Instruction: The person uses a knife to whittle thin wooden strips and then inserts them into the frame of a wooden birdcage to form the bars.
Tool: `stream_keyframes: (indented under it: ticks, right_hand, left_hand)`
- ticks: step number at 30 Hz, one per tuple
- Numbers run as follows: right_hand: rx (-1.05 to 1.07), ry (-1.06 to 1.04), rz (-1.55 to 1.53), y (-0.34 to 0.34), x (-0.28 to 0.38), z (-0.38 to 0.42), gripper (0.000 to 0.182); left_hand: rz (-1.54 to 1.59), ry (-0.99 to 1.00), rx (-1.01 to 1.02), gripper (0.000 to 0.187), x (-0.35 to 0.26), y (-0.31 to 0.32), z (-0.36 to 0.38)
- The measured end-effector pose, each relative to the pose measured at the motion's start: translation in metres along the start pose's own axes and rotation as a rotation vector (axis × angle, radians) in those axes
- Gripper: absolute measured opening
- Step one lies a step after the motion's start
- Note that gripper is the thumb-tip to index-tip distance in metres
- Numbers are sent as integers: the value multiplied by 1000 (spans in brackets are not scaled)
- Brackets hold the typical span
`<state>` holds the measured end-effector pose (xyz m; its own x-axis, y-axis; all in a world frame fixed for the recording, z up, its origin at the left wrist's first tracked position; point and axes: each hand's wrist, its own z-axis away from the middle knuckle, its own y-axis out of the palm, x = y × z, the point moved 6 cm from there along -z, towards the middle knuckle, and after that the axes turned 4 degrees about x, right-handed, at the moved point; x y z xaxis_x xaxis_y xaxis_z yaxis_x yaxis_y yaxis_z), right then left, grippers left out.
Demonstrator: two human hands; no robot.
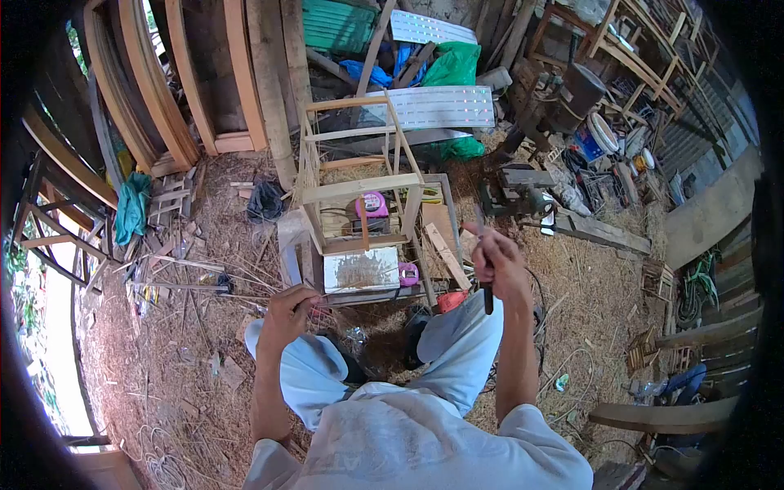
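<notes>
My right hand (500, 260) is wrapped round the dark handle of a knife (487, 299), whose blade points up and away. My left hand (292, 310) is closed above my left knee, near the front edge of the low work surface; what it holds, if anything, is too small to name. Between and beyond the hands stands a wooden frame (359, 193) of thin bars. In front of it lies a worn white block (361, 270). A pink tape measure (408, 273) sits beside the block, and another pink round item (371, 204) shows inside the frame.
Wood strips (447, 256) lie right of the frame. A bench vise (523, 192) stands farther right, beside a long beam (600, 231). Tall wooden frames (184, 82) lean at the back left. Shavings and scraps cover the ground.
</notes>
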<state>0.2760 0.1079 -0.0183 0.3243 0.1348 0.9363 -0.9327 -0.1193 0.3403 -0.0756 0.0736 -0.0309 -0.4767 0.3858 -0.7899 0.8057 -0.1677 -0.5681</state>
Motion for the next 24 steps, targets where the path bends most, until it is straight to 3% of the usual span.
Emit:
stream_keyframes:
  ticks: [2, 4, 9, 11, 14, 16, 21, 23, 24]
  right_hand:
    - [131, -1, 36, 28, -5, 1, 41]
    - [116, 57, 83, 50, -21, 0, 38]
    - [216, 137, 71, 68, -32, -1, 31]
    - [-23, 190, 164, 33, -44, -1, 31]
    - [122, 179, 121, 51, -33, 10, 33]
    - [204, 146, 103, 70, -41, 10, 33]
    - [178, 173, 31, 70, -42, -9, 30]
    - [110, 160, 250, 56, -32, -8, 30]
    - [36, 113, 198, 46, -24, -8, 30]
  left_hand:
    - [-17, 31, 20, 14, -12, 9, -9]
    - [-19, 103, 13, 12, -22, 21, -18]
    - [-4, 36, -84, 10, -24, 18, -22]
    - [-30, 19, -149, 10, -21, 10, -19]
    - [-18, -54, -171, 11, -9, 12, -18]
    - [-71, 32, -79, 12, -17, 30, -22]
    - [12, 29, 8, 17, -34, 39, -28]
    - [-43, 60, -26, 18, -30, 28, -23]
    - [-42, 54, -30, 18, -25, 24, -20]
